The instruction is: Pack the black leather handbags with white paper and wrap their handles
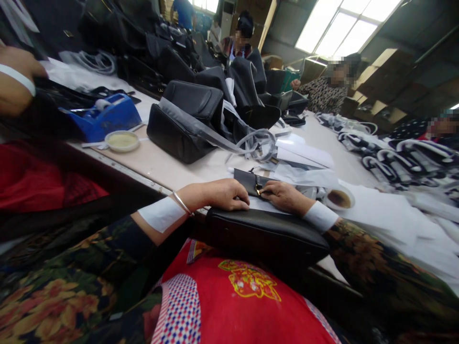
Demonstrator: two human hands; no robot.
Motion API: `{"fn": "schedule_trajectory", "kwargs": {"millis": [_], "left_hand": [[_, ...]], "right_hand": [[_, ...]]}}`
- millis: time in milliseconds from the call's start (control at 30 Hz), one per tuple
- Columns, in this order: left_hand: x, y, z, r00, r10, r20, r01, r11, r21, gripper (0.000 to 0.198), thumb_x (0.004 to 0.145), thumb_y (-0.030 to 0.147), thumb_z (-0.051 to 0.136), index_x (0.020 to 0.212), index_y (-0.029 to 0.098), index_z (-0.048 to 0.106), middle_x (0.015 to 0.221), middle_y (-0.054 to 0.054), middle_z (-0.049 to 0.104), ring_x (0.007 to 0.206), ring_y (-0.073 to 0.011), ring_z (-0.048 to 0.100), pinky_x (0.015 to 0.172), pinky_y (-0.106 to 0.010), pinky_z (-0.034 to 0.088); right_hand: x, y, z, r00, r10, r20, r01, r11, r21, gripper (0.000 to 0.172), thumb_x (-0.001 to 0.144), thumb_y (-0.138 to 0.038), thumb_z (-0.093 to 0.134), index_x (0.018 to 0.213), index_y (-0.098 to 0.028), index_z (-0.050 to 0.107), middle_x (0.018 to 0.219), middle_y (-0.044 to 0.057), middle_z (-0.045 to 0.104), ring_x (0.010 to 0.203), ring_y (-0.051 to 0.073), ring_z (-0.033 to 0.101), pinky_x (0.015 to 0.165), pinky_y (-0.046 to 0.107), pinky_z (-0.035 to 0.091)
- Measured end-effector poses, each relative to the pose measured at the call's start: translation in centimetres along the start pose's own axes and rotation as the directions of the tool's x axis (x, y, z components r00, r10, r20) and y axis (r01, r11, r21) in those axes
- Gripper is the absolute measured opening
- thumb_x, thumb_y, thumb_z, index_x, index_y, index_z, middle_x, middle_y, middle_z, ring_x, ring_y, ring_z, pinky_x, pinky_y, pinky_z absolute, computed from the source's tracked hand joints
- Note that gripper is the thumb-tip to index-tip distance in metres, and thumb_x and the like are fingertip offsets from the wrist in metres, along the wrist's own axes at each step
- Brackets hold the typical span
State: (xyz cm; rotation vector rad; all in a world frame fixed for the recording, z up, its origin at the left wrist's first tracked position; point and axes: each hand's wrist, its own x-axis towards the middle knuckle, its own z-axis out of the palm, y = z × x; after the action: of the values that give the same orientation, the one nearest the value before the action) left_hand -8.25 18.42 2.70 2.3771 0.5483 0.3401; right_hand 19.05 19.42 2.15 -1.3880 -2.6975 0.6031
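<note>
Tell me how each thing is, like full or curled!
Left hand, loosely curled.
Right hand, pinching gold metal clasp.
Black leather piece, lying flat.
Long black leather bag, opening hidden.
Blue tape dispenser, upright.
Round white dish, holding pale yellow stuff.
Second round white dish, brown inside.
Clear plastic strip, looped.

Blue tape dispenser (116, 119) just beside a shallow round dish (123, 148); cardboard boxes (387, 74) near a bright window (344, 26)

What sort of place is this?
Probably a handbag workshop: black bags are heaped on a long work table, a blue tape dispenser sits near its edge, and cardboard boxes are stacked in the background.
</note>
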Motion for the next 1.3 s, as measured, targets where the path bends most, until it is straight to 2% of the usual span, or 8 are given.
{"fn": "schedule_trajectory", "kwargs": {"millis": [400, 600, 767, 967, 1300], "left_hand": [[-0.1, -0.3, 0.1, 1.000, -0.008, -0.010, 0.008, 1.000, 0.003, 0.023, 0.090, 0.026, 0.065, 0.105, 0.017, 0.079, 0.101, -0.007, 0.079, 0.090, -0.0165, 0.071, 0.083, -0.020, 0.049], [-0.2, -0.3, 0.2, 0.999, 0.005, -0.035, -0.006, 1.000, -0.023, 0.021, 0.089, 0.024, 0.066, 0.103, 0.019, 0.080, 0.098, -0.006, 0.080, 0.087, -0.0154, 0.071, 0.081, -0.020, 0.049], [-0.4, -0.2, 0.2, 1.000, 0.003, -0.025, -0.004, 1.000, -0.027, 0.021, 0.089, 0.025, 0.065, 0.104, 0.019, 0.080, 0.098, -0.006, 0.080, 0.088, -0.0158, 0.072, 0.081, -0.020, 0.050], [-0.6, -0.1, 0.3, 0.999, 0.012, -0.032, -0.013, 1.000, -0.017, 0.021, 0.089, 0.025, 0.066, 0.105, 0.020, 0.079, 0.100, -0.006, 0.080, 0.090, -0.0163, 0.072, 0.084, -0.021, 0.049], [-0.9, 0.5, 0.2, 0.999, 0.006, -0.035, -0.005, 1.000, 0.008, 0.021, 0.089, 0.023, 0.067, 0.105, 0.020, 0.079, 0.099, -0.006, 0.079, 0.088, -0.0163, 0.071, 0.082, -0.021, 0.049]], "right_hand": [[1.0, -0.1, 0.4, 0.996, 0.094, -0.007, -0.094, 0.995, 0.037, 0.029, 0.091, -0.038, 0.057, 0.090, -0.018, 0.077, 0.090, 0.008, 0.071, 0.080, 0.020, 0.062, 0.076, 0.032, 0.047], [1.4, 0.0, 0.1, 0.970, 0.243, -0.005, -0.240, 0.961, 0.136, 0.034, 0.086, -0.046, 0.058, 0.064, -0.019, 0.060, 0.067, 0.001, 0.061, 0.064, 0.015, 0.054, 0.062, 0.030, 0.040], [1.5, -0.4, 0.0, 0.963, 0.268, 0.005, -0.266, 0.954, 0.138, 0.039, 0.085, -0.049, 0.057, 0.059, -0.021, 0.050, 0.057, -0.002, 0.053, 0.055, 0.013, 0.047, 0.054, 0.029, 0.035], [1.8, -1.4, -0.1, 0.975, 0.224, -0.009, -0.223, 0.972, 0.070, 0.036, 0.085, -0.042, 0.060, 0.058, -0.021, 0.050, 0.061, 0.001, 0.056, 0.059, 0.014, 0.049, 0.059, 0.030, 0.034], [1.6, -2.2, -0.4, 0.996, 0.051, 0.070, -0.050, 0.999, -0.020, 0.030, 0.093, -0.036, 0.055, 0.073, -0.019, 0.069, 0.083, 0.008, 0.066, 0.075, 0.019, 0.059, 0.072, 0.031, 0.043]]}}
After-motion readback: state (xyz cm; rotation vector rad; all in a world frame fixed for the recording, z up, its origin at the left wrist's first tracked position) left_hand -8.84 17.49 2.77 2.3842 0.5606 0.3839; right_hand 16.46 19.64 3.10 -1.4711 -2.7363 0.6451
